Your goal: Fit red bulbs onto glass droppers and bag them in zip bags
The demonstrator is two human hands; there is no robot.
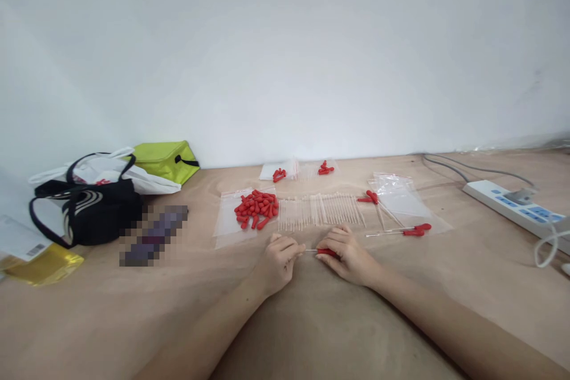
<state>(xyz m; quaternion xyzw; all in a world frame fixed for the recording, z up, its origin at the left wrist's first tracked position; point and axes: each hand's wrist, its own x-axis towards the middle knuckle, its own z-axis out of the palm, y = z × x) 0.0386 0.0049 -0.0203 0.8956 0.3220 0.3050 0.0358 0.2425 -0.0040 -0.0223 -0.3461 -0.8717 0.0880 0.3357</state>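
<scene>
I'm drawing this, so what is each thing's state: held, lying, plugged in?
Left hand, pinching a tube
Right hand, gripping a bulb
Bulb pile, heaped on a clear bag
Tube row, laid side by side
Droppers, lying, bulbs on
Power strip, has a plug in
Green bag, can't tell if shut

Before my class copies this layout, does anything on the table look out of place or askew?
Slightly: a few loose dropper tubes slant at odd angles by the clear zip bag, unlike the roughly parallel tube row to their left. I can see no spill or breakage.
</scene>
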